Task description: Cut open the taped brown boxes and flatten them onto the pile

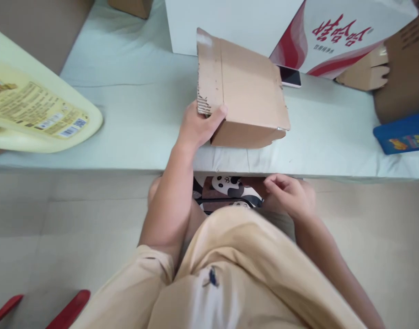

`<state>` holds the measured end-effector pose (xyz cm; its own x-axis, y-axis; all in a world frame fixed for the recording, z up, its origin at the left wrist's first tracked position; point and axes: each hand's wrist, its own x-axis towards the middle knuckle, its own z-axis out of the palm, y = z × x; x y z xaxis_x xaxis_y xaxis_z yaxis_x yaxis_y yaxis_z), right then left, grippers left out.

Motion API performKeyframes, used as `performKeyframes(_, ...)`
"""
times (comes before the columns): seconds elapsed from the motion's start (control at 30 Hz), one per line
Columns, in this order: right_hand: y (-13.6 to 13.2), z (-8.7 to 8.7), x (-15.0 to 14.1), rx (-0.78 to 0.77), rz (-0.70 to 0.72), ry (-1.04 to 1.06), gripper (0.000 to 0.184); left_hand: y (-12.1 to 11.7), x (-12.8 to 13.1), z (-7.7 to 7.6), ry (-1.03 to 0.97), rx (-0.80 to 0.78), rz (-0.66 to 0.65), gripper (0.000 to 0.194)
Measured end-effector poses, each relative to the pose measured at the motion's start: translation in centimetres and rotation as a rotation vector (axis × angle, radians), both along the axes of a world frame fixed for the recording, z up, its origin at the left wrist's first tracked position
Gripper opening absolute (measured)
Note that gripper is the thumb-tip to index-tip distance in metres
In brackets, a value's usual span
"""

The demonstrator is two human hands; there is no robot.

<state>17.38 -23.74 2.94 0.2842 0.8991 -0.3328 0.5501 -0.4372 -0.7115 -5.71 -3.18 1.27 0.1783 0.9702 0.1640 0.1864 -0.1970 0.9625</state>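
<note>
A brown cardboard box (252, 82) sits on the pale green cloth of the table, near its front edge. My left hand (199, 125) grips the box's left side, with the thumb on a flap and the other fingers hidden behind it. The flap's torn edge shows corrugation. My right hand (290, 194) rests by my right knee below the table edge, fingers curled; whether anything is in them is hidden. Just behind the box's right side lies a dark-screened phone (291, 76), partly covered by the box.
A large pale yellow bottle (41, 100) stands at the left. White cartons with red print (333, 36) line the back, and a blue package (403, 132) lies at the right edge beside brown cardboard (401, 73). Panda-patterned fabric (226, 185) shows under the table. Red legs (70, 310) stand at lower left.
</note>
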Motion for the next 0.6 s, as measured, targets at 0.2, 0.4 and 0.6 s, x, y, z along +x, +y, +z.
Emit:
performKeyframes(0.2, 3.9, -3.3, 1.7, 0.222, -0.18, 0.055, 0.029, 0.5, -0.4, 0.2, -0.103, -0.075, -0.003, 0.03)
performKeyframes(0.4, 7.7, -5.1, 4.1, 0.521, -0.063, -0.006, 0.058, 0.7, 0.7, -0.2, -0.062, -0.037, 0.017, 0.034)
performKeyframes(0.6, 10.6, -4.5, 3.8, 0.653, -0.008, 0.046, 0.055, 1.6, 1.2, -1.2, -0.019, 0.027, 0.11, 0.039)
